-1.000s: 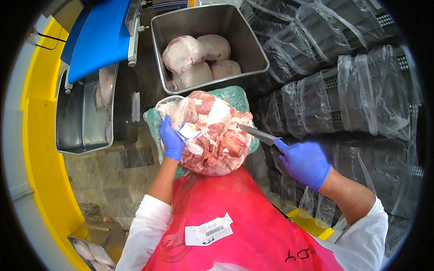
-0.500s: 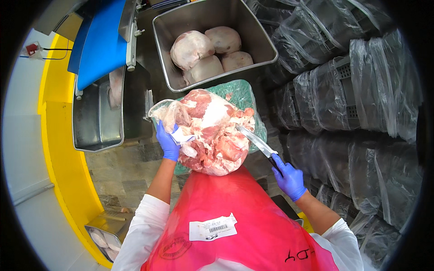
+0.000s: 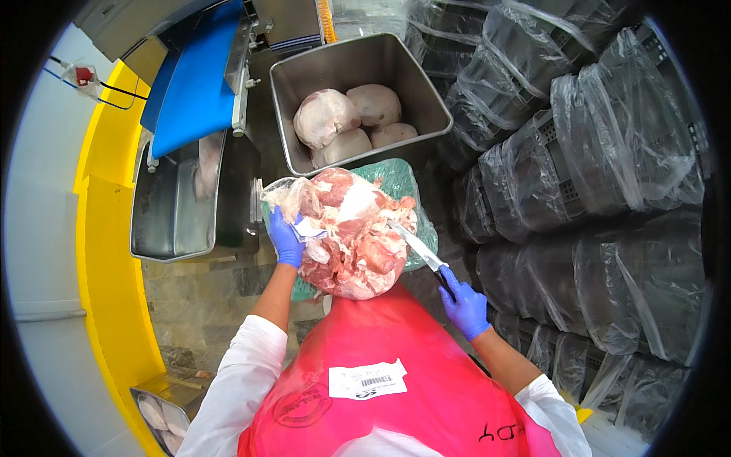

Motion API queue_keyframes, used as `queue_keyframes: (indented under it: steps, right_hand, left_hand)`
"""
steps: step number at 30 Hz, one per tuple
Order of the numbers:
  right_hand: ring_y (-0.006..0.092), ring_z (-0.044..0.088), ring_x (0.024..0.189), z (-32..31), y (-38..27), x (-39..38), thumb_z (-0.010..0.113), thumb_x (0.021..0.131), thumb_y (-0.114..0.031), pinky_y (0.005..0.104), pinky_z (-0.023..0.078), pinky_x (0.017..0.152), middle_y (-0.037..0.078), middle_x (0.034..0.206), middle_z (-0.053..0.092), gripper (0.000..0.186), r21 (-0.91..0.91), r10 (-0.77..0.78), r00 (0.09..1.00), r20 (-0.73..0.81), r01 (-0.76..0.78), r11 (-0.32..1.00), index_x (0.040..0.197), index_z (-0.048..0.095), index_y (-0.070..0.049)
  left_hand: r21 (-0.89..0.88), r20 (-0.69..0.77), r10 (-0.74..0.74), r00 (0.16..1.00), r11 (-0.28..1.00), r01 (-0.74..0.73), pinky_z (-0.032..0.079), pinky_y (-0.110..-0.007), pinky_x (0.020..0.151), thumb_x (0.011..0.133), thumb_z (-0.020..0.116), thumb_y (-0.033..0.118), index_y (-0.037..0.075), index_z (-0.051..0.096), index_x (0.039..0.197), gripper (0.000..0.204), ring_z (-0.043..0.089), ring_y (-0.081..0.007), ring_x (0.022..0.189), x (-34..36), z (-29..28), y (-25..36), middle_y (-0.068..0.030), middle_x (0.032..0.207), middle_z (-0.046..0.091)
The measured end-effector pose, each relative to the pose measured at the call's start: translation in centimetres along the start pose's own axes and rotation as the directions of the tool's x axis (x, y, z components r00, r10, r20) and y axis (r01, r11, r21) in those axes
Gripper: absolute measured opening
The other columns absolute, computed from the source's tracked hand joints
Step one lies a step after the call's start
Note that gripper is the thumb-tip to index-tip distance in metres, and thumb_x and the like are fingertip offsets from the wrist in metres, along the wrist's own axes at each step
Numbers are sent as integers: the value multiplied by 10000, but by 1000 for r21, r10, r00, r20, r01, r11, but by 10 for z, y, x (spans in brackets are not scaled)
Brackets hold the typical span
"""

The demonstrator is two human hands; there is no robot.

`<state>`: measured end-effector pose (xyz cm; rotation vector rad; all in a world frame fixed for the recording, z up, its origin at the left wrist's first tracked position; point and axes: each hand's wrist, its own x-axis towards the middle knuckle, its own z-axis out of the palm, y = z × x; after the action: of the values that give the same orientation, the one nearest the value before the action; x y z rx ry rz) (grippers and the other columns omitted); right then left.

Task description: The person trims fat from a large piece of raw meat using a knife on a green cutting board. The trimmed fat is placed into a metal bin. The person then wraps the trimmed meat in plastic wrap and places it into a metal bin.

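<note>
A large piece of raw meat (image 3: 354,242), pink and red with white fat, lies on a green plastic-covered surface (image 3: 422,228) right in front of me. My left hand (image 3: 286,238), in a blue glove, grips its left edge beside a white scrap (image 3: 307,229) of paper or cloth. Loose whitish skin or clear film hangs at that upper left edge. My right hand (image 3: 466,308), also gloved in blue, is closed around the dark handle of a long knife (image 3: 420,247). The blade points up and left, its tip at the right side of the meat.
Beyond the meat stands a deep metal bin (image 3: 283,114) holding several rounded pieces of meat. A blue conveyor belt (image 3: 196,87) ends above another metal bin (image 3: 141,217) at the left. Plastic-wrapped dark crates (image 3: 533,179) are stacked along the right. A yellow barrier (image 3: 106,251) runs down the left.
My view has shifted, so the bins and conveyor sit lower and the crates further left. The knife tip stays at the meat's right side, and both hands keep their hold.
</note>
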<state>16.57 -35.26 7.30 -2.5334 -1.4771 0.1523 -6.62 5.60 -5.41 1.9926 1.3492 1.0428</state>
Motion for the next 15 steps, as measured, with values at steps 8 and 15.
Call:
queue_keyframes:
  steps: [8, 15]
  right_hand:
    - [404, 706, 717, -162, -45, 46, 662, 968, -342, 528, 559, 652, 188, 848, 732, 531, -47, -49, 954, 296, 66, 997, 1484, 578, -252]
    - [414, 695, 716, -222, -96, 52, 655, 959, -335, 529, 557, 659, 183, 792, 718, 468, -141, -34, 932, 360, 90, 986, 1417, 645, -237]
  left_hand:
    - [-23, 93, -71, 993, 997, 74, 531, -425, 1011, 836, 814, 161, -91, 553, 1393, 665, 658, -407, 1158, 7, 1, -22, -267, 1284, 660]
    - [74, -97, -30, 995, 997, 37, 523, -453, 1014, 818, 832, 185, -82, 607, 1338, 626, 642, -462, 1160, -23, -4, 3, -312, 1265, 647]
